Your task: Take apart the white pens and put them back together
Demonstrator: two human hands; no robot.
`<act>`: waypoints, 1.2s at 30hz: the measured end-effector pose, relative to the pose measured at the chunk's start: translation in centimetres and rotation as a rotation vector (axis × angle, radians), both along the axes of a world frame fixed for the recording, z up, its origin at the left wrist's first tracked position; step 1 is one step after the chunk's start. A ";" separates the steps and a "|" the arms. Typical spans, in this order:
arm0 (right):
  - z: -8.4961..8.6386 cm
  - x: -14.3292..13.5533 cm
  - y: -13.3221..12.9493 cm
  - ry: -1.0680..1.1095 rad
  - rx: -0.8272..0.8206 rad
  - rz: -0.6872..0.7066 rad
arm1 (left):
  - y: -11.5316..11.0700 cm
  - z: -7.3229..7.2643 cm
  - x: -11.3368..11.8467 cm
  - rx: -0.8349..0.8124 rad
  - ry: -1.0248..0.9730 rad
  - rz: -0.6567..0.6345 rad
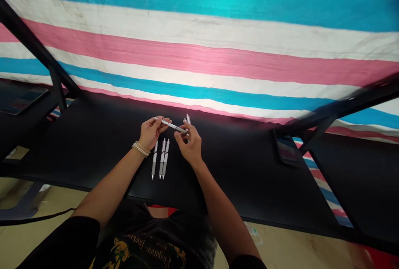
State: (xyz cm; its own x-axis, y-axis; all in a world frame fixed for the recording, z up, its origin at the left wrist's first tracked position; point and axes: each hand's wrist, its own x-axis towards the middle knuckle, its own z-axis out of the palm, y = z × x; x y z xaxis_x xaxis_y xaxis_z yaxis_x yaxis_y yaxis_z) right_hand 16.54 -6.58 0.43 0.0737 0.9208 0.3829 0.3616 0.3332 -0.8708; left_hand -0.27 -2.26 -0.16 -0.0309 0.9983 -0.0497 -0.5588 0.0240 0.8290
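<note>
A white and grey click pen (pixel 172 125) lies slantwise between my two hands, just above the black table (pixel 237 165). My left hand (pixel 151 132), with a beaded bracelet at its wrist, pinches the white end. The fingers of my right hand (pixel 191 143) close around the grey grip end, and partly hide it. Beyond my right hand the top of another white pen (pixel 188 118) shows; the rest is covered by the fingers. Below my left hand, a white and grey pen (pixel 154 161) lies beside a close pair of matching pens (pixel 164 159), tips toward me.
A dark phone (pixel 286 148) lies at the right by a black slanted frame bar (pixel 321 129). Another bar (pixel 40 48) stands at the left, near a dark tablet-like slab (pixel 25 99). A striped sheet (pixel 199 61) hangs behind the table.
</note>
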 end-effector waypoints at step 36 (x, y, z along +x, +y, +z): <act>-0.3 0.1 0.0 -0.309 0.078 0.004 | -0.1 0.2 0.2 0.004 0.023 -0.012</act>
State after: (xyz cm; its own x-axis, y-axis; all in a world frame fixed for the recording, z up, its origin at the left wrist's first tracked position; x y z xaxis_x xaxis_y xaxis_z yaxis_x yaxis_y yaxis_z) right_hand 16.68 -6.62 0.18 -0.0606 0.8880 0.4558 0.6037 0.3963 -0.6917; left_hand -0.09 -2.38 0.03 -0.0200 0.9988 -0.0455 -0.5391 0.0276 0.8418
